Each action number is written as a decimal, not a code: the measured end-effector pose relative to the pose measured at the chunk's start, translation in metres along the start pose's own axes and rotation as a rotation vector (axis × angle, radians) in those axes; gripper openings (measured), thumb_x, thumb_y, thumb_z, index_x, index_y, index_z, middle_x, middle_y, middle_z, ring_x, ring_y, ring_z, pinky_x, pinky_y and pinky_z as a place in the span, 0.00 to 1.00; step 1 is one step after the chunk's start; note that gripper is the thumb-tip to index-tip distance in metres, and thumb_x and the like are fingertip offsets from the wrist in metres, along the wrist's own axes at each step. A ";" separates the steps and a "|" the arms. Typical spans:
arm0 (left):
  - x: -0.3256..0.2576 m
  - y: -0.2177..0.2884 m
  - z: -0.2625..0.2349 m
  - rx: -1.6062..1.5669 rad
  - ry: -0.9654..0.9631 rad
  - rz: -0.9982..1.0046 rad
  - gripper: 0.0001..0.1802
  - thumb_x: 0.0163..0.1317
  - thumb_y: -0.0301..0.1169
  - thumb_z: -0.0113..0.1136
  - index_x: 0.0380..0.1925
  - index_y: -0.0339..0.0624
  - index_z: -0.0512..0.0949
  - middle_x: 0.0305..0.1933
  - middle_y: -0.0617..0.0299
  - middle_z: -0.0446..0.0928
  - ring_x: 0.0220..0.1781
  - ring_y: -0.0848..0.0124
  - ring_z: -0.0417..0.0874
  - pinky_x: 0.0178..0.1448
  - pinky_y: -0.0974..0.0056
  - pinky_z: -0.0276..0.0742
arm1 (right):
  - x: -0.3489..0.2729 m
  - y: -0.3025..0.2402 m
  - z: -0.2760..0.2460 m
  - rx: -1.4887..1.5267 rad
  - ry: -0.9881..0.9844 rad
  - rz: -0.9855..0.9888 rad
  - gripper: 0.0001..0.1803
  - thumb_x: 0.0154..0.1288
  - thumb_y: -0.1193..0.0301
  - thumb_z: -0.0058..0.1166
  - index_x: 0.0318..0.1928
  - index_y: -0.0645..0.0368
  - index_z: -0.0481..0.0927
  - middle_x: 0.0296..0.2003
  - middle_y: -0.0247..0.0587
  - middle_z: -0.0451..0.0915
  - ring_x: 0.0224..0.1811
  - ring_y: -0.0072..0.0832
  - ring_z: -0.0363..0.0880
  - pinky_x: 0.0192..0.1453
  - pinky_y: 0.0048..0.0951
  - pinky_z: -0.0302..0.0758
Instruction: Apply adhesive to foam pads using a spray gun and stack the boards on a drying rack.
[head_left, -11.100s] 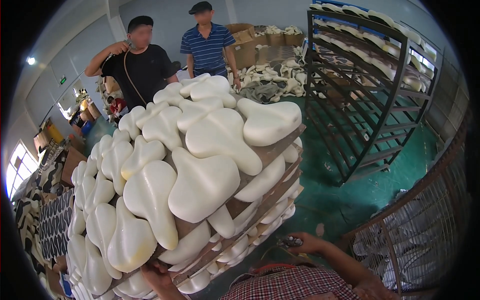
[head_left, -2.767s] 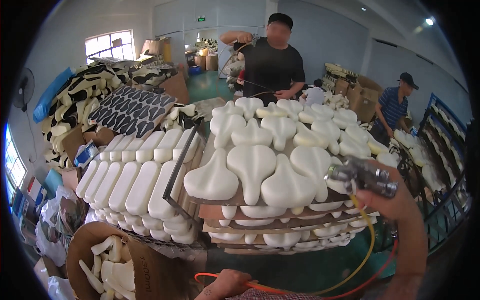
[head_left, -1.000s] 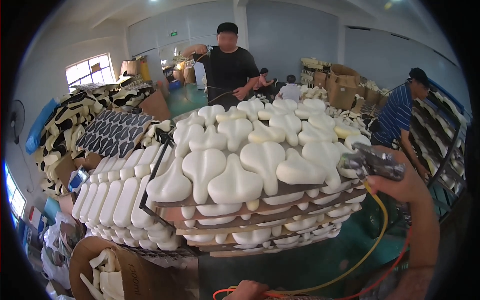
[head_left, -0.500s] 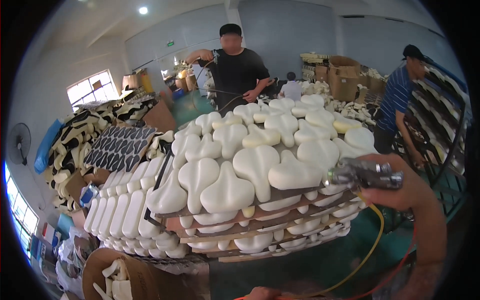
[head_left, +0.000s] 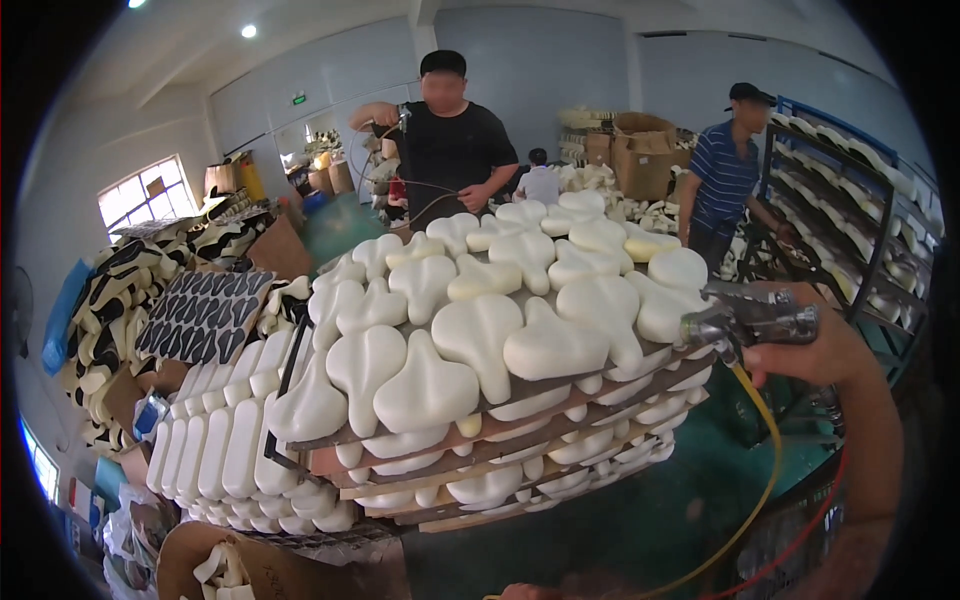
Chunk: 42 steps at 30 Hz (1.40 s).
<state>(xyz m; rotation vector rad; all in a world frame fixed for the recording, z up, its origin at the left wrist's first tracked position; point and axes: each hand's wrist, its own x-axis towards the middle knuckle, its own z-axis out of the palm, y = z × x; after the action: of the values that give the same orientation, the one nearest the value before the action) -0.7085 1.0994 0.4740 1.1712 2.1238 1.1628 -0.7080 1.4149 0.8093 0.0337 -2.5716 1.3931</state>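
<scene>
Holding a metal spray gun [head_left: 750, 322] in the right hand [head_left: 820, 350], fingers closed around its grip, at about 3 o'clock in the head view. Pointing the nozzle toward 9 o'clock, just beside the right edge of the top board. Silver and shiny body, short barrel with a round cap at the front, a knob at the back end near the thumb. Yellow hose [head_left: 755, 470] hanging down from under the gun, curving toward 6 o'clock; thin red hose [head_left: 810, 520] running beside it, lower right.

Filling the centre: a stack of brown boards [head_left: 520, 425], several layers, each loaded with cream-white foam pieces [head_left: 480, 335]. Rounded, smooth, saddle-like shapes, wide at one end and narrow at the other, lying close together, many touching. Top layer tilted slightly down toward the camera.

Left hand [head_left: 525, 592] only just visible at 6 o'clock on the lower edge; cannot tell if its fingers are open or closed.

At 8 o'clock, a wire rack [head_left: 215, 440] with long white oblong foam pieces set side by side. At 9 to 10 o'clock, a dark patterned sheet [head_left: 205, 315] and piles of black-and-white pieces. At 7 o'clock, a cardboard box [head_left: 270, 570] with white scraps inside.

At 12 o'clock, behind the stack, a person in a black shirt [head_left: 455, 150] with one arm raised. At 2 o'clock, a person in a striped shirt [head_left: 725, 180] next to a dark metal shelf rack [head_left: 860, 220].
</scene>
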 end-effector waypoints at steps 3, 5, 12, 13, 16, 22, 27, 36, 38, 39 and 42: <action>-0.003 0.005 -0.001 0.015 -0.020 -0.009 0.09 0.44 0.36 0.62 0.23 0.44 0.78 0.22 0.51 0.74 0.25 0.52 0.76 0.28 0.55 0.70 | -0.008 0.005 0.000 0.034 0.093 0.046 0.19 0.51 0.77 0.58 0.46 0.65 0.73 0.26 0.36 0.77 0.22 0.19 0.75 0.30 0.21 0.74; -0.001 0.007 -0.004 0.028 -0.014 -0.017 0.09 0.44 0.36 0.62 0.24 0.44 0.78 0.22 0.51 0.74 0.25 0.52 0.76 0.28 0.55 0.70 | -0.011 0.006 0.001 0.038 0.188 0.066 0.20 0.51 0.77 0.58 0.46 0.64 0.73 0.26 0.35 0.77 0.23 0.19 0.75 0.30 0.21 0.74; 0.014 -0.006 -0.002 0.055 0.151 0.108 0.11 0.52 0.36 0.55 0.27 0.39 0.78 0.22 0.51 0.76 0.24 0.55 0.77 0.28 0.57 0.70 | -0.042 0.011 -0.006 0.025 0.234 0.155 0.23 0.50 0.76 0.59 0.48 0.67 0.71 0.27 0.36 0.77 0.25 0.19 0.75 0.30 0.21 0.73; 0.024 -0.016 -0.010 0.128 0.234 0.113 0.09 0.51 0.37 0.58 0.25 0.43 0.78 0.21 0.54 0.76 0.24 0.55 0.78 0.28 0.57 0.72 | -0.043 0.010 -0.009 0.022 0.231 0.166 0.23 0.50 0.76 0.59 0.48 0.67 0.71 0.27 0.36 0.77 0.25 0.19 0.75 0.30 0.21 0.73; 0.067 -0.029 -0.034 0.275 0.580 0.130 0.08 0.53 0.34 0.59 0.20 0.44 0.77 0.18 0.53 0.72 0.22 0.55 0.77 0.25 0.59 0.70 | -0.047 0.018 -0.019 0.045 0.060 0.038 0.19 0.51 0.77 0.59 0.45 0.67 0.72 0.26 0.37 0.77 0.25 0.20 0.75 0.31 0.21 0.73; 0.189 -0.028 -0.125 0.192 0.927 -0.051 0.28 0.54 0.32 0.61 0.54 0.40 0.64 0.40 0.48 0.75 0.43 0.52 0.77 0.43 0.57 0.73 | -0.017 0.068 -0.040 0.185 0.227 -0.039 0.09 0.55 0.70 0.56 0.29 0.64 0.76 0.22 0.38 0.77 0.26 0.24 0.76 0.36 0.24 0.72; 0.255 -0.030 -0.118 0.441 1.019 0.012 0.34 0.51 0.34 0.63 0.56 0.39 0.60 0.51 0.43 0.67 0.50 0.45 0.72 0.47 0.53 0.72 | -0.002 0.106 -0.064 0.281 0.170 -0.041 0.12 0.53 0.67 0.58 0.32 0.64 0.76 0.24 0.39 0.77 0.27 0.26 0.77 0.35 0.25 0.72; 0.216 0.001 -0.063 0.281 1.023 -0.270 0.25 0.52 0.34 0.62 0.50 0.41 0.67 0.40 0.47 0.76 0.42 0.51 0.78 0.40 0.55 0.74 | 0.014 0.092 -0.089 0.202 0.130 0.044 0.24 0.49 0.73 0.63 0.47 0.67 0.70 0.27 0.39 0.77 0.28 0.23 0.76 0.34 0.23 0.72; 0.193 0.023 -0.035 0.251 0.791 -0.395 0.15 0.51 0.30 0.63 0.40 0.41 0.75 0.30 0.54 0.78 0.31 0.56 0.81 0.34 0.61 0.75 | 0.001 0.079 -0.099 0.156 -0.013 0.090 0.28 0.47 0.74 0.62 0.50 0.68 0.69 0.28 0.39 0.76 0.28 0.22 0.76 0.35 0.22 0.72; 0.184 0.021 -0.018 0.223 0.760 -0.226 0.12 0.51 0.32 0.63 0.35 0.42 0.76 0.26 0.54 0.77 0.29 0.56 0.80 0.31 0.59 0.74 | 0.000 0.074 -0.096 0.121 -0.147 0.065 0.32 0.45 0.76 0.62 0.53 0.68 0.66 0.29 0.41 0.77 0.29 0.23 0.76 0.34 0.23 0.73; 0.154 0.046 0.010 0.173 0.651 0.003 0.08 0.51 0.33 0.62 0.30 0.44 0.77 0.22 0.54 0.76 0.25 0.56 0.79 0.27 0.59 0.74 | -0.016 0.063 -0.086 0.137 -0.111 0.108 0.32 0.45 0.76 0.61 0.53 0.68 0.66 0.31 0.42 0.76 0.28 0.23 0.75 0.32 0.24 0.74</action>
<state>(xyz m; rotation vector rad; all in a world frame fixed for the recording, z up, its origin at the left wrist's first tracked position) -0.7629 1.2472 0.5091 0.9417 2.7420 1.5415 -0.6842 1.5198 0.7999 -0.0060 -2.5963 1.6496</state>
